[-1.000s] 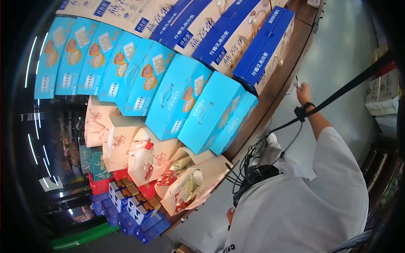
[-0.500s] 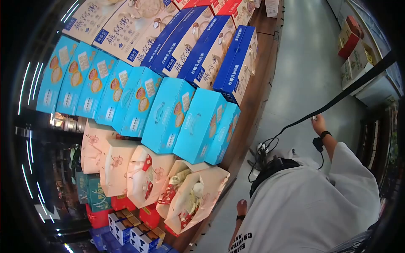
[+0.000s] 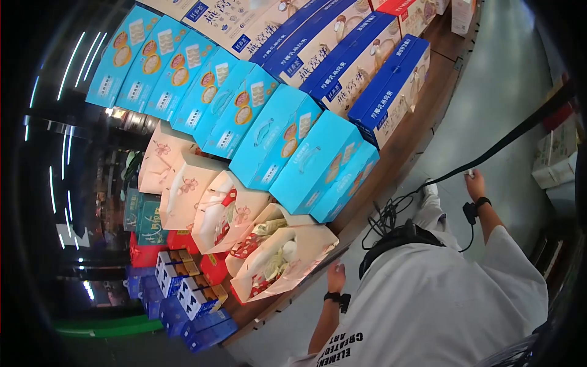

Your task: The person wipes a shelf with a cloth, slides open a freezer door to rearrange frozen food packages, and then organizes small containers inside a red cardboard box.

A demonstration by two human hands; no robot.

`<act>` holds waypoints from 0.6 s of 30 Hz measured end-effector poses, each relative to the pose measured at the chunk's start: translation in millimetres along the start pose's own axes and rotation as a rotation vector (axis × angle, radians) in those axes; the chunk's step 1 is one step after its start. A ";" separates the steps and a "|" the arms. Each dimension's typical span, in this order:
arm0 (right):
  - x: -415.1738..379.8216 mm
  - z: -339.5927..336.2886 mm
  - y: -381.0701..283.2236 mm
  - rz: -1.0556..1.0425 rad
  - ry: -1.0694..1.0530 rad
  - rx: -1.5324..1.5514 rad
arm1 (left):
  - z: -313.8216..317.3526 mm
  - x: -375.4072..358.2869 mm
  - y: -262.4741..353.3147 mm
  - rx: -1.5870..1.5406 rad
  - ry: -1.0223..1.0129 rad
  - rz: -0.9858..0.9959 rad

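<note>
My right hand (image 3: 474,185) hangs out ahead over the grey floor, its fingers closed around a small whitish thing (image 3: 470,174) too small to name. A dark band with a box-shaped device sits on that wrist, and a cable runs from it. Low beside the wooden shelf edge is my left hand (image 3: 335,278), also with a dark wrist device. Its fingers are foreshortened and mostly hidden; nothing shows in it. Nearest to it stands an open pink gift bag (image 3: 306,257) with wrapped goods inside. Turquoise carton boxes (image 3: 275,144) stand in a row beyond the bags.
Blue and cream boxes (image 3: 391,88) fill the far part of the wooden shelf (image 3: 406,150). Dark blue boxes (image 3: 208,327) are at its near end. A black strap (image 3: 513,144) and tangled cables (image 3: 388,217) hang before me. Cartons (image 3: 556,153) stand on the right.
The view has shifted, so the shelf goods appear higher. My left hand has come further into view, up along the shelf edge. A white shoe now shows ahead. My right hand remains closed.
</note>
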State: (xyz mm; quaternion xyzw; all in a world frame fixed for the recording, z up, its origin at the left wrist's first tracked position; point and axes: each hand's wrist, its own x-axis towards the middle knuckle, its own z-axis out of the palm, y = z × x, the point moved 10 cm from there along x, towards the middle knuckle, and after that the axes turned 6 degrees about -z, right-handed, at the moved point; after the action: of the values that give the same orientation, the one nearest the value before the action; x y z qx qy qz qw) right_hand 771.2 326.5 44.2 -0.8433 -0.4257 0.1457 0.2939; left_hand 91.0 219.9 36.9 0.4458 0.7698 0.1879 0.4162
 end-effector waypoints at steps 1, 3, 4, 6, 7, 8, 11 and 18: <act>13.9 16.2 -3.6 -0.030 -0.013 0.062 | 7.6 9.3 -10.1 0.007 -0.040 -0.047; 51.8 45.4 6.7 -0.106 -0.011 0.103 | 15.1 3.7 -3.2 0.046 0.048 -0.013; 68.5 52.4 -11.4 -0.172 0.016 0.138 | 12.1 1.0 24.7 0.087 0.117 0.039; 104.9 67.6 -11.7 -0.060 -0.184 0.199 | 18.0 -17.4 67.9 0.151 0.197 0.041; 125.1 67.5 -16.3 -0.081 -0.160 0.233 | 28.4 -14.1 67.1 0.224 0.191 0.048; 146.1 69.3 -22.1 -0.103 -0.131 0.266 | 34.8 -7.9 64.7 0.295 0.184 0.056; 196.3 69.7 -43.9 -0.167 -0.118 0.190 | 35.9 -19.2 127.6 0.200 0.274 0.050; 241.4 90.3 -116.3 -0.273 -0.134 0.296 | 35.8 -5.4 218.1 0.397 0.199 0.155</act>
State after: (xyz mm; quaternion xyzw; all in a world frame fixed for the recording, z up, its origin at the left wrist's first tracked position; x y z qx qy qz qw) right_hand 796.6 608.1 46.5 -0.7140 -0.5284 0.2212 0.4026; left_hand 236.9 328.4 162.6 0.5558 0.7925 0.1072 0.2269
